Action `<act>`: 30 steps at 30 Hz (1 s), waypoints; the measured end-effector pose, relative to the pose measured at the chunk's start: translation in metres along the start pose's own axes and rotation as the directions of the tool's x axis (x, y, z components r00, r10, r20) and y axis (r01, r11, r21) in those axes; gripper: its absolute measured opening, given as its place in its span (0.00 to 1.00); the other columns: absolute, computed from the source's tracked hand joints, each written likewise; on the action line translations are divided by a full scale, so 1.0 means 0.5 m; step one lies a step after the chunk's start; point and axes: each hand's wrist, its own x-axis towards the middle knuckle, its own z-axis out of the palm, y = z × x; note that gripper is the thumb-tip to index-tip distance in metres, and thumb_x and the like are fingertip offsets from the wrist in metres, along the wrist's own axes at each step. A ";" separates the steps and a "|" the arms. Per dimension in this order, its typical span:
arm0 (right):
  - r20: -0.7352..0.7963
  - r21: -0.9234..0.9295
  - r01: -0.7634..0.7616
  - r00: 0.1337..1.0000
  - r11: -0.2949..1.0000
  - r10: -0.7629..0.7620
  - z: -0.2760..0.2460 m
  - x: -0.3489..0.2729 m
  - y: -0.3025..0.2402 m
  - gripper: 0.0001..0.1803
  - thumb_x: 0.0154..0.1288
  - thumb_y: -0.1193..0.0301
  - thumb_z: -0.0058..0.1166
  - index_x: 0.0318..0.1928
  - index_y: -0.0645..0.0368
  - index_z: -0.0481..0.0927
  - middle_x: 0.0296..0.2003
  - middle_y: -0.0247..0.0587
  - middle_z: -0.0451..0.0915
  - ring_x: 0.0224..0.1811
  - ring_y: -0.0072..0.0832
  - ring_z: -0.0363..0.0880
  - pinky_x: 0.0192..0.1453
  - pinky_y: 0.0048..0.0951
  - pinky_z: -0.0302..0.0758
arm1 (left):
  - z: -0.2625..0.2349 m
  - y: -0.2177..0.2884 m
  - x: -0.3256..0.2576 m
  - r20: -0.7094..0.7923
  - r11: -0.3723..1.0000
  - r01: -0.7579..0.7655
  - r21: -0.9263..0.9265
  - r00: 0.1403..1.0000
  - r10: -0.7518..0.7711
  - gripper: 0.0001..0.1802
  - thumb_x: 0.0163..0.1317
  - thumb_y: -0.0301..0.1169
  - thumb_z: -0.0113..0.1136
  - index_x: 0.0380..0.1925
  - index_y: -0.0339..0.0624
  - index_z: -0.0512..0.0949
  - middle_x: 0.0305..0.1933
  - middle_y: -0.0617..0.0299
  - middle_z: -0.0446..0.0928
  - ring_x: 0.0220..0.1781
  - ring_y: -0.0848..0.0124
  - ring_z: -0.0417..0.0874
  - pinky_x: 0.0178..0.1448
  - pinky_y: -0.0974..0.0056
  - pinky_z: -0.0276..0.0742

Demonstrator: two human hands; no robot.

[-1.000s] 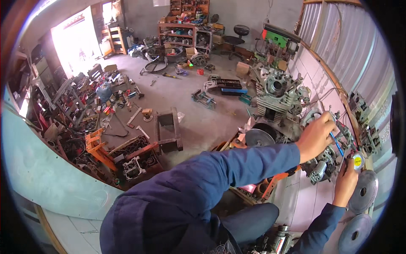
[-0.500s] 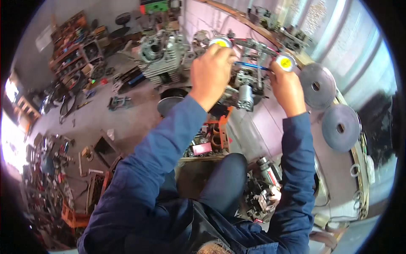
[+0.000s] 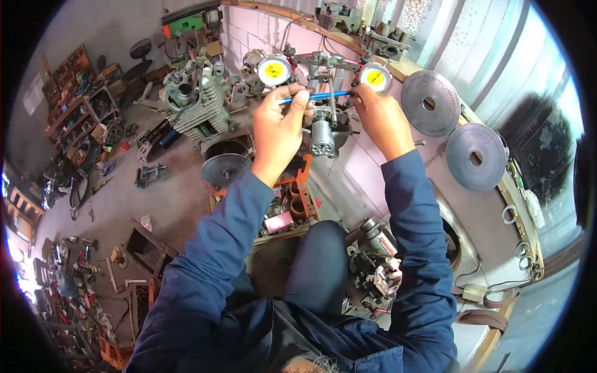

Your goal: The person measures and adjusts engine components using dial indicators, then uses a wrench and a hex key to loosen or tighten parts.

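My left hand (image 3: 283, 127) pinches a slim blue pen-like stick (image 3: 323, 96) with its thumb up against the fingers. At the stick's dark right end, the fingers of my right hand (image 3: 380, 118) close on it. The stick lies nearly level across the front of a metal machine with a silver cylinder (image 3: 322, 138) hanging below. Just above my left hand is a round gauge (image 3: 273, 71) with a yellow centre; a second gauge (image 3: 375, 77) sits above my right hand. A metal bar (image 3: 326, 59) runs between the gauges.
Two grey discs with centre holes, an upper disc (image 3: 429, 103) and a lower disc (image 3: 476, 156), are at my right. A finned engine block (image 3: 196, 102) stands left. An orange-framed crate (image 3: 303, 186) of parts is before my knee. Tools and parts (image 3: 68, 280) cover the left floor.
My view has swung, so the scene sits further left. My left hand has turned and now shows its thumb upright on the stick. Both gauges show more fully above my hands.
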 end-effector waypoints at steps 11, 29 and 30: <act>0.007 -0.216 -0.014 1.000 0.976 0.016 -0.003 -0.076 0.045 0.10 0.71 0.66 0.55 0.49 0.52 0.83 0.31 0.49 0.82 0.32 0.50 0.84 0.34 0.48 0.80 | 0.028 0.021 -0.028 -0.055 0.964 -0.068 0.257 0.995 0.085 0.12 0.72 0.30 0.65 0.47 0.30 0.81 0.34 0.58 0.87 0.34 0.78 0.85 0.38 0.73 0.79; 0.075 -0.295 0.008 0.997 0.955 0.015 -0.005 -0.071 0.033 0.15 0.66 0.75 0.51 0.52 0.55 0.83 0.32 0.49 0.83 0.31 0.48 0.86 0.34 0.46 0.82 | 0.052 0.013 -0.047 -0.113 0.926 -0.166 0.340 0.970 0.216 0.09 0.70 0.26 0.67 0.44 0.29 0.81 0.32 0.58 0.87 0.31 0.78 0.86 0.35 0.72 0.80; 0.079 -0.299 0.004 0.997 0.954 0.021 -0.003 -0.073 0.035 0.15 0.66 0.75 0.51 0.52 0.55 0.83 0.31 0.49 0.83 0.31 0.48 0.86 0.34 0.46 0.82 | 0.054 0.010 -0.047 -0.111 0.929 -0.165 0.332 0.971 0.212 0.10 0.70 0.26 0.67 0.44 0.29 0.82 0.33 0.58 0.87 0.31 0.78 0.86 0.34 0.72 0.80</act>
